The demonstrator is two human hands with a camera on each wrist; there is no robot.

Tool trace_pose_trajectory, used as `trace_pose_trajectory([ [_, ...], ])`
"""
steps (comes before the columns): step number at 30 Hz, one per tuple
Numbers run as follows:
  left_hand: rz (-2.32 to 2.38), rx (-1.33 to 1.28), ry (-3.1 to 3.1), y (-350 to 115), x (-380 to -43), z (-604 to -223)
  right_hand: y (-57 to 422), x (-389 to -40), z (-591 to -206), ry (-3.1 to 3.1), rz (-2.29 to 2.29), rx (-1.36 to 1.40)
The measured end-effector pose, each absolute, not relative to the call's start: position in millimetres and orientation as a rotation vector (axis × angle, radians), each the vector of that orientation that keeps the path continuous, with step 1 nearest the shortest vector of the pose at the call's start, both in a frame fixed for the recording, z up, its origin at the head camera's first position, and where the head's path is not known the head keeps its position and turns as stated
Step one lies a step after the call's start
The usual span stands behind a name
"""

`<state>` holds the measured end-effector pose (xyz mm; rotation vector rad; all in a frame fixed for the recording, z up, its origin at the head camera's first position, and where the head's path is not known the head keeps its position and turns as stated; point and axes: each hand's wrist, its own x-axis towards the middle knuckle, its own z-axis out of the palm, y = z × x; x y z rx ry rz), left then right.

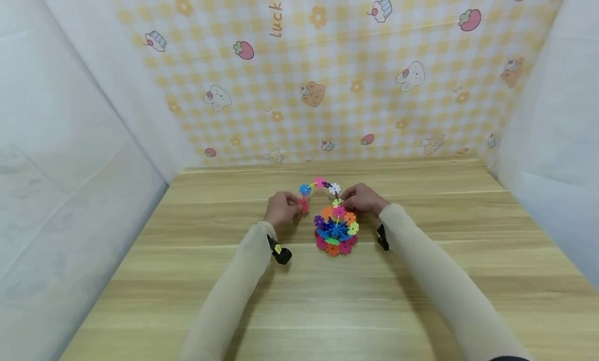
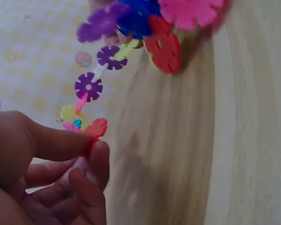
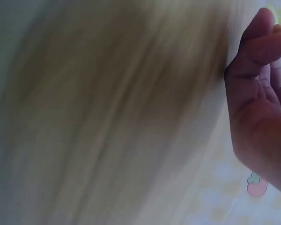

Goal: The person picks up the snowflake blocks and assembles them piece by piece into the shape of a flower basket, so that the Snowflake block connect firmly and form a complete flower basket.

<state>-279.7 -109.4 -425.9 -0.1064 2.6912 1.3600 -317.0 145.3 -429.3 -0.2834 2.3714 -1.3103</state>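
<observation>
An arched chain of plastic snowflake discs (image 1: pixel 305 190) rises behind a flower-like cluster of the same discs (image 1: pixel 336 230) on the table. My left hand (image 1: pixel 281 209) pinches a red snowflake disc (image 1: pixel 304 207) at the chain's left end between thumb and forefinger. In the left wrist view, purple discs (image 2: pixel 88 87) lead from that pinch up to the cluster. At the chain's right end, beside a yellow-green disc (image 1: pixel 337 203), my right hand (image 1: pixel 362 198) holds the chain with bent fingers. The right wrist view cuts off most of what those fingertips grip.
The wooden table (image 1: pixel 299 309) runs back to a yellow checked cloth (image 1: pixel 290 121) hanging behind it. White sheets hang on the left (image 1: pixel 70 142) and right (image 1: pixel 552 142). A black wrist camera (image 1: pixel 281 254) sits on the left sleeve.
</observation>
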Motion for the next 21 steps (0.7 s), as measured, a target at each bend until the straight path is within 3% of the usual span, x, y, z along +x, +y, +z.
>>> trace_pose_trajectory([
  [9,1.652,0.334,2.688,-119.5,-252.8,-420.4,175.2,-286.7,-416.6,2.383,-1.437,-0.389],
  [21,1.662,0.506,2.673,-122.5,-224.5,-417.9,185.3,-232.4,-397.2,2.630,-1.329,-0.644],
])
